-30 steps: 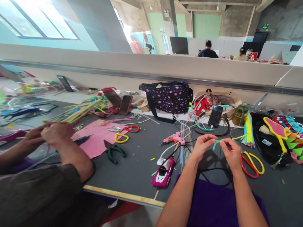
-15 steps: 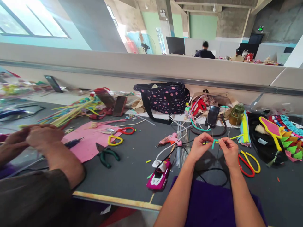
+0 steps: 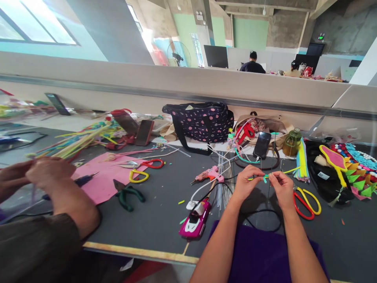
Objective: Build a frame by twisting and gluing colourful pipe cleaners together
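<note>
My left hand [image 3: 247, 184] and my right hand [image 3: 282, 188] are raised above the dark table, fingertips almost touching. Between them they pinch a short teal pipe cleaner [image 3: 265, 179], its loose end hanging down. A yellow pipe cleaner [image 3: 292, 170] runs through the same spot and sticks out to the right; whether the teal one is wrapped round it I cannot tell. Thin wire shows near my fingers. Red-and-yellow scissors [image 3: 312, 200] lie beside my right hand. Left of my forearm is a pink glue gun [image 3: 212, 173].
A magenta power strip [image 3: 194, 225] with plugs lies near the table's front edge [image 3: 141, 251]. Green-handled pliers [image 3: 129, 195] and more scissors [image 3: 140, 175] rest by pink paper [image 3: 100, 177]. A co-worker's hands [image 3: 48, 171] work at left. Behind stand a patterned bag [image 3: 203, 124], phone [image 3: 262, 145] and bottle [image 3: 292, 142].
The view has shifted slightly, moving everything a little left. My fingertips have closed in on the teal pipe cleaner, and less of it shows between them.
</note>
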`<state>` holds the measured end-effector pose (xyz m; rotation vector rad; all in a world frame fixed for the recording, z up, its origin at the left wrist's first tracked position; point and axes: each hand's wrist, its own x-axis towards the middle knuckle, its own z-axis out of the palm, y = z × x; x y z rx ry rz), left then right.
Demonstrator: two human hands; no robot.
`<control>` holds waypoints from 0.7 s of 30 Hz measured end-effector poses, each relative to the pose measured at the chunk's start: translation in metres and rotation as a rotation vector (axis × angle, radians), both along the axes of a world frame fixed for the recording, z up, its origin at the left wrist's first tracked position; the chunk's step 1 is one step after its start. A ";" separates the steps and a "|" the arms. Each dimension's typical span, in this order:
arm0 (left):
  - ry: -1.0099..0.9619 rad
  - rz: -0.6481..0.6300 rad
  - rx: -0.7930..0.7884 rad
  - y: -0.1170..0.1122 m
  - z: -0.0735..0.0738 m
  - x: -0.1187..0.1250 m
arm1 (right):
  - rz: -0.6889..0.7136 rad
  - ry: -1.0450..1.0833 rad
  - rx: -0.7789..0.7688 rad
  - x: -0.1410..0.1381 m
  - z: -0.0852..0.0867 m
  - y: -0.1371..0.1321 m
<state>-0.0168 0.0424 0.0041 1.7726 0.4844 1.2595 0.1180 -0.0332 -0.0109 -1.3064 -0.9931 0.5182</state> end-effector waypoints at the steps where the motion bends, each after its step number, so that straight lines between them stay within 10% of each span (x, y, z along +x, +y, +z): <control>1: -0.011 0.005 -0.001 -0.001 0.000 0.001 | 0.003 0.008 0.002 0.000 0.000 0.000; 21: -0.362 -0.100 -0.588 -0.010 -0.005 0.016 | -0.025 -0.044 0.071 -0.008 0.000 -0.003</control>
